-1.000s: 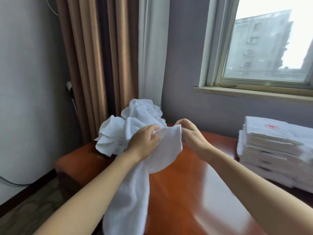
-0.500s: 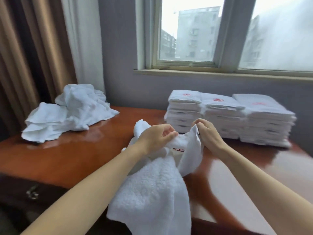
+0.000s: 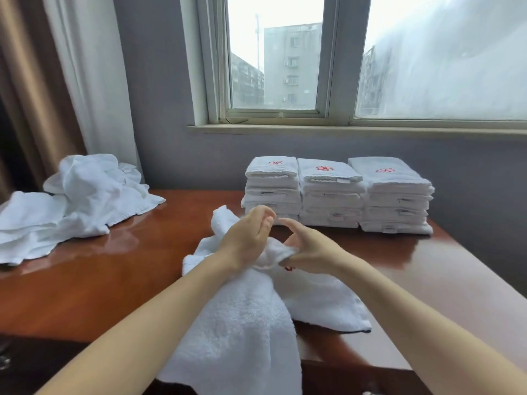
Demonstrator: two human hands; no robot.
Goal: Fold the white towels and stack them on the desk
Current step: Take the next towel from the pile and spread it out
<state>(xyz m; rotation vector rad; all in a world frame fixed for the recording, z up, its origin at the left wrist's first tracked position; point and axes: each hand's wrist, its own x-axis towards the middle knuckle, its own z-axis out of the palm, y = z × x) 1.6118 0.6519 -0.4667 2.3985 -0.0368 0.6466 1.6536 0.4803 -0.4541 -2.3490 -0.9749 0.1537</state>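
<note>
A white towel (image 3: 242, 317) lies crumpled on the brown desk (image 3: 128, 275) in front of me and hangs over its near edge. My right hand (image 3: 310, 249) pinches a bunched fold of it near a small red mark. My left hand (image 3: 248, 238) is just left of the right one, above the towel, with its fingers loosely curled and nothing visible between them. Three stacks of folded white towels with red logos (image 3: 330, 195) stand in a row at the back of the desk. A heap of unfolded white towels (image 3: 79, 201) lies at the desk's far left.
The grey wall and window sill (image 3: 342, 129) run behind the stacks. Curtains (image 3: 85, 81) hang at the left behind the heap. Bare desk surface shows between the heap and my hands, and at the right front.
The view has swung right from the heap to the stacks. The towel has come down from mid-air onto the desk. My left hand's fingers have loosened from the towel.
</note>
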